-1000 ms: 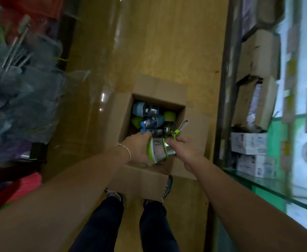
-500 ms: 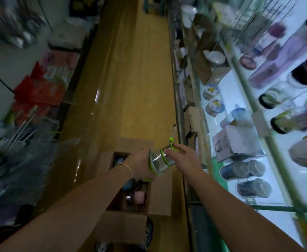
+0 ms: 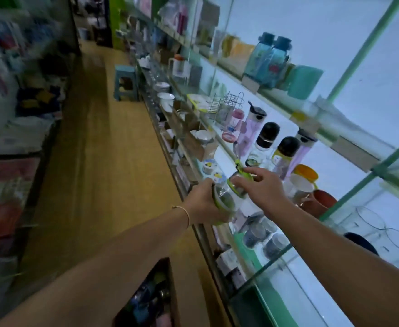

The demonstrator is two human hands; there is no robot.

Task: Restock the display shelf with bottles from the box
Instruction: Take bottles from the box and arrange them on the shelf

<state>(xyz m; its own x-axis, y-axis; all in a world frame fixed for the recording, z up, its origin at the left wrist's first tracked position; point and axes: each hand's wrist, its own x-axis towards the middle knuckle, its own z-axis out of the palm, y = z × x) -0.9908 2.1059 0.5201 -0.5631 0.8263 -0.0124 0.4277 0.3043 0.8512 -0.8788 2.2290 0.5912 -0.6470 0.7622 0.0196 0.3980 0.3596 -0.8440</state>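
A clear bottle with green rings (image 3: 227,197) is held in the air just in front of the glass display shelf (image 3: 219,140). My left hand (image 3: 205,206) grips its base end from the left. My right hand (image 3: 260,190) holds its cap end, fingers by the green strap (image 3: 238,165). Several bottles with black or purple tops (image 3: 264,140) stand on the lit shelf just beyond. The open cardboard box (image 3: 170,274) with more bottles (image 3: 151,300) sits on the floor under my left arm.
Glass shelves with green uprights (image 3: 349,194) run along the right, holding jars, cups (image 3: 300,187), bowls and blue bottles (image 3: 269,57). A blue stool (image 3: 125,81) stands in the wooden-floored aisle. Stacked goods line the left side.
Both hands lifted the green-ringed bottle out of the box and up to shelf height. My view swung from the box on the floor to the shelves.
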